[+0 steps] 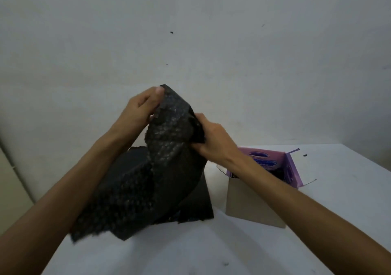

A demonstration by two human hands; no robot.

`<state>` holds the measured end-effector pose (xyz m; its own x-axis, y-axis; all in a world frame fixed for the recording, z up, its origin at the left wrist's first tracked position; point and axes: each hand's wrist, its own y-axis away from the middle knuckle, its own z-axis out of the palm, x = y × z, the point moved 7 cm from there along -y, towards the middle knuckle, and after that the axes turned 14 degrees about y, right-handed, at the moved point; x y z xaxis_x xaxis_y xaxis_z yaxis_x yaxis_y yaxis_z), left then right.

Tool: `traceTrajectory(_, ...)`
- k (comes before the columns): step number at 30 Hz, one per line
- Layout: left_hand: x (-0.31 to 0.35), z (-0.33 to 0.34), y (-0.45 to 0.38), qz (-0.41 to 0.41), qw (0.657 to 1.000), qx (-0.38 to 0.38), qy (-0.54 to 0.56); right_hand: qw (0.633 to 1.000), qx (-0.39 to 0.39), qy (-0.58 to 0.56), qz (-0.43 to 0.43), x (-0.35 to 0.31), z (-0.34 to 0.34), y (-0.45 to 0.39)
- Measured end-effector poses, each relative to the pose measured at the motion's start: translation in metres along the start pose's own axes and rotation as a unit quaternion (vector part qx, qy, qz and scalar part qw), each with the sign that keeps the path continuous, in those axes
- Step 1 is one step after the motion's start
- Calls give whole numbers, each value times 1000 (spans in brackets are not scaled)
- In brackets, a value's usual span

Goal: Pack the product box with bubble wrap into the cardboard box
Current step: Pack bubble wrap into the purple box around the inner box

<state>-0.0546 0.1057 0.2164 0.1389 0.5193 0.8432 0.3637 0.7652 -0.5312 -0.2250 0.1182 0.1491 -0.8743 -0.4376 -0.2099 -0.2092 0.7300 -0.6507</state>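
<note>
A sheet of black bubble wrap [160, 158] is lifted above the white table. My left hand [140, 109] pinches its top edge, thumb on the near side. My right hand [213, 139] grips its right side a little lower. The sheet's lower part drapes over a black product box [198, 202] that rests on the table and is mostly hidden by it. To the right stands an open cardboard box [249, 207] with purple printed inner flaps [289, 167]. Something dark lies inside it, partly hidden behind my right forearm.
The white table [190, 251] runs to a right edge near the far corner. A plain grey wall stands close behind. A pale vertical surface shows at the far left. A small dark speck [304, 154] lies beyond the cardboard box.
</note>
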Motion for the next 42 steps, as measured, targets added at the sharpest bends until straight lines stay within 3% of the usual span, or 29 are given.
traceTrajectory(5, -24, 38, 9, -3, 985, -152, -76, 991, 1, 135, -15, 40, -62, -15)
traceTrajectory(9, -53, 56, 1, 53, 964, -164, -202, 968, 27, 247, -27, 66, -114, -20)
traceTrajectory(12, -62, 69, -2, 74, 960, -142, -228, 938, 28, 341, -55, 78, -136, -10)
traceTrajectory(15, -76, 106, -9, 85, 943, -178, -267, 927, -28, 372, -32, 104, -147, 15)
traceTrajectory(21, -124, 162, -35, 90, 893, -251, -364, 932, -174, 310, 63, 145, -139, 53)
traceTrajectory(28, -178, 199, -53, 3, 837, -345, -424, 900, -282, 308, 126, 163, -108, 99)
traceTrajectory(32, -194, 194, -53, -56, 840, -329, -427, 901, -276, 334, 17, 137, -76, 114)
traceTrajectory(35, -192, 192, -56, -29, 837, -323, -441, 877, -319, 354, -62, 123, -51, 122)
traceTrajectory(38, -188, 190, -56, -20, 847, -314, -429, 858, -348, 379, -6, 140, -48, 114)
traceTrajectory(42, -173, 183, -56, 48, 862, -242, -443, 883, -229, 405, 57, 160, -71, 85)
